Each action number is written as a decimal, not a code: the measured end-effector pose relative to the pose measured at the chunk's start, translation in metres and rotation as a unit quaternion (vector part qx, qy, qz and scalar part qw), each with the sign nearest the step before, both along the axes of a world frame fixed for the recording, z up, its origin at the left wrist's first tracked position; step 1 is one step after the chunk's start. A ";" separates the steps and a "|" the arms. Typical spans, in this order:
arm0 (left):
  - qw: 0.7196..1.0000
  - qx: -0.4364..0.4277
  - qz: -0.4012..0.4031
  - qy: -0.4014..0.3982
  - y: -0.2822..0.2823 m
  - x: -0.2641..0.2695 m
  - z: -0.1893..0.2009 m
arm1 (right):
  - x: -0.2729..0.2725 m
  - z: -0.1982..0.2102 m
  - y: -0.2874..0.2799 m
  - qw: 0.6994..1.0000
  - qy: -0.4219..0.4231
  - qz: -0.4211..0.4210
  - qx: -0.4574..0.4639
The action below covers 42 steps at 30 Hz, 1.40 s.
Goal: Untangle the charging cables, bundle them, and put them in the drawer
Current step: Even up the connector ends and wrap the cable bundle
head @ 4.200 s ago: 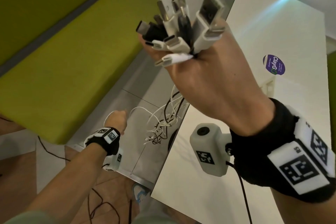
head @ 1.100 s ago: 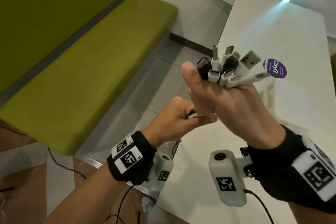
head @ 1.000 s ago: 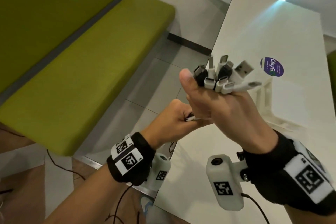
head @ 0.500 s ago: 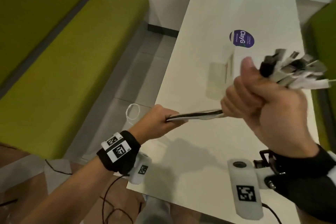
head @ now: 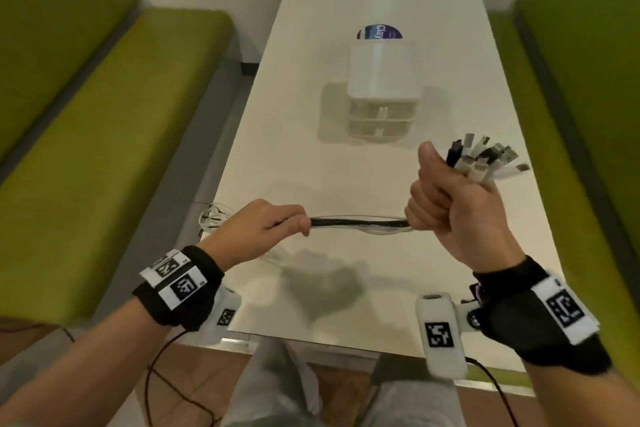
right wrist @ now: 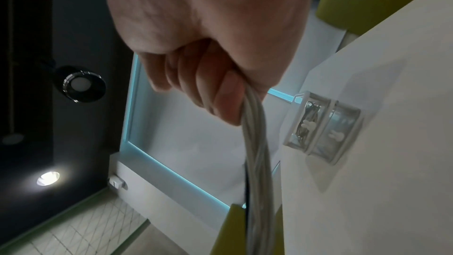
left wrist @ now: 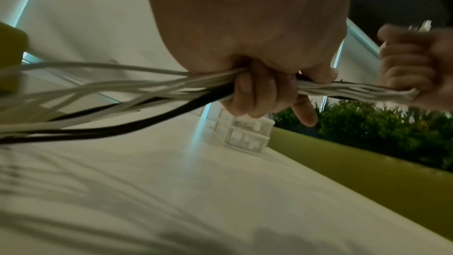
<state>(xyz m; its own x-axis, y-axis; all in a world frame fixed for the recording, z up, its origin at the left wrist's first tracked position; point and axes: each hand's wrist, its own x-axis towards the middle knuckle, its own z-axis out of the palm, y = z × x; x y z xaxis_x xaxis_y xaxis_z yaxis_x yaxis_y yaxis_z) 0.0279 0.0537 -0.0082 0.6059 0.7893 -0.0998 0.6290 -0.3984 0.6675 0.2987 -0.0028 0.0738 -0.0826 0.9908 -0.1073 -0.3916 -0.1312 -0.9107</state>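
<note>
Judging by how things lay, the task stood about midway: untangling looked nearly done, bundling was in hand, and stowing had not begun.

The long white table ran from six towards twelve o'clock between two green upholstered benches. At about one o'clock on it stood the small white plastic two-drawer box, both drawers closed; one seemed to hold dark cords already.

The bunch of white and black charging cables stretched nearly straight between the two grips. The right hand, at three o'clock, was fisted round the cables with the plug ends fanned out above the thumb. The left hand, at nine o'clock, had its fingers curled round the strands. Beyond it the loose tails spread apart, so they had yet to be gathered, coiled and put in a drawer.
</note>
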 end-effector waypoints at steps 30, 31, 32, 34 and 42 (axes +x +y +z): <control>0.991 0.012 -0.104 0.084 0.001 0.065 0.040 | -0.006 -0.011 0.019 0.998 -0.042 -0.043 0.012; 0.992 0.011 -0.100 0.079 0.005 0.062 0.041 | -0.005 -0.011 0.021 0.998 -0.052 -0.044 0.014; 0.992 0.008 -0.100 0.079 0.008 0.059 0.041 | -0.003 -0.012 0.022 0.996 -0.066 -0.052 0.015; 0.990 0.001 -0.107 0.097 0.013 0.052 0.041 | -0.002 -0.018 0.020 0.989 -0.128 -0.070 0.016; 0.962 0.122 -0.184 0.160 0.012 0.078 0.048 | -0.013 -0.027 0.022 0.904 -0.422 -0.025 0.072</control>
